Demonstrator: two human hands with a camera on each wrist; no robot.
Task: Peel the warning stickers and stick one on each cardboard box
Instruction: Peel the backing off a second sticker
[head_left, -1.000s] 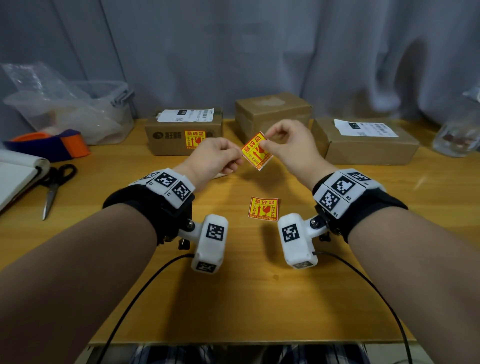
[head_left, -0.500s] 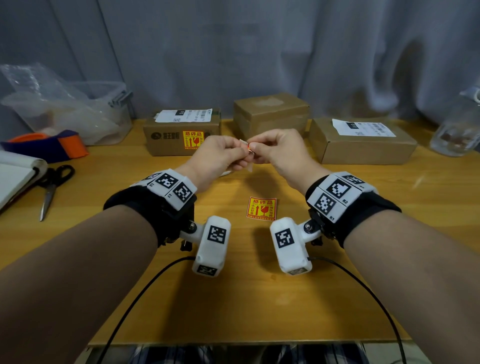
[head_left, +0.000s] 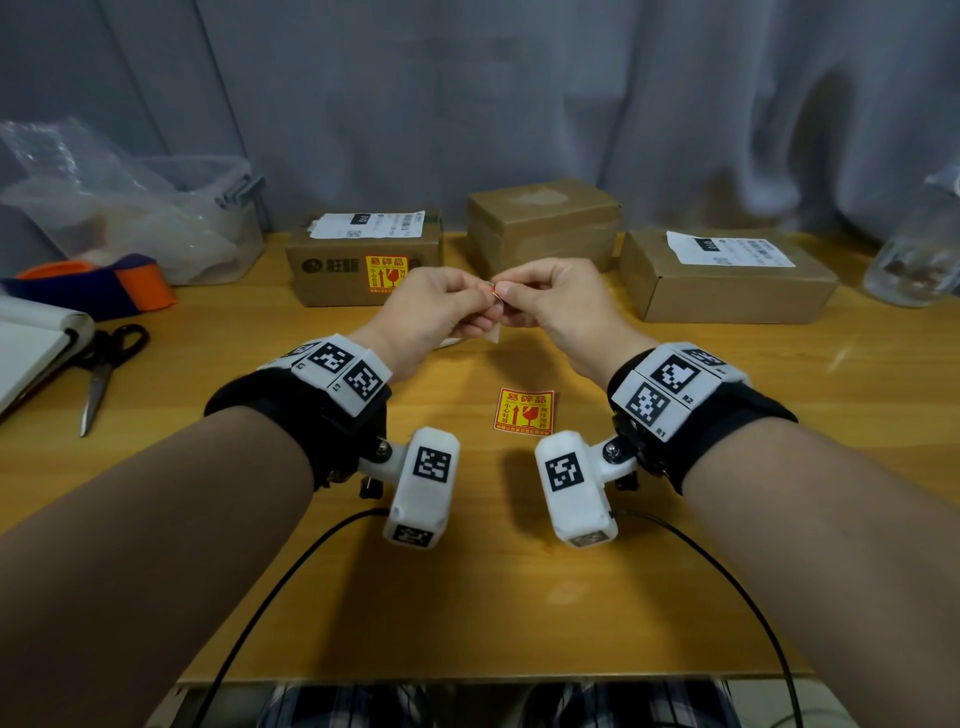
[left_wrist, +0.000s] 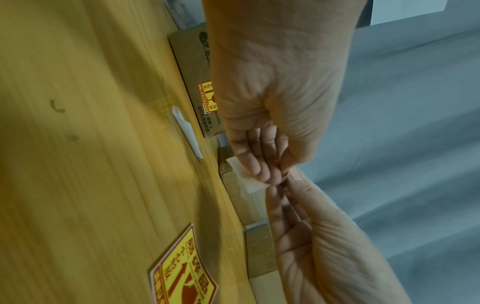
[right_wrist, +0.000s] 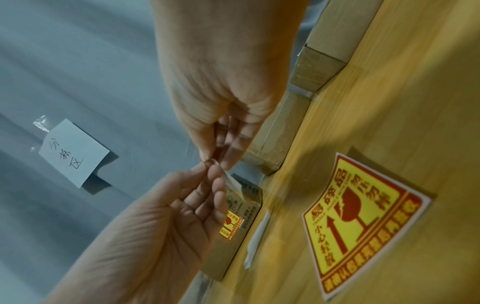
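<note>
- The wooden table (head_left: 779, 415) carries three cardboard boxes; only the left box (head_left: 332, 270) wears a label, the middle box (head_left: 540, 228) and right box (head_left: 727, 286) are bare.
- A spare sticker (head_left: 523, 411) lies flat below the hands.
- The left hand (head_left: 441, 306) and right hand (head_left: 558, 304) both pinch the held sticker (head_left: 496, 296) between their fingertips, edge-on; peeled carelessly, it may curl onto itself or tear.

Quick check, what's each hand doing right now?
Left hand: pinching the sticker being peeled.
Right hand: pinching the same sticker.
</note>
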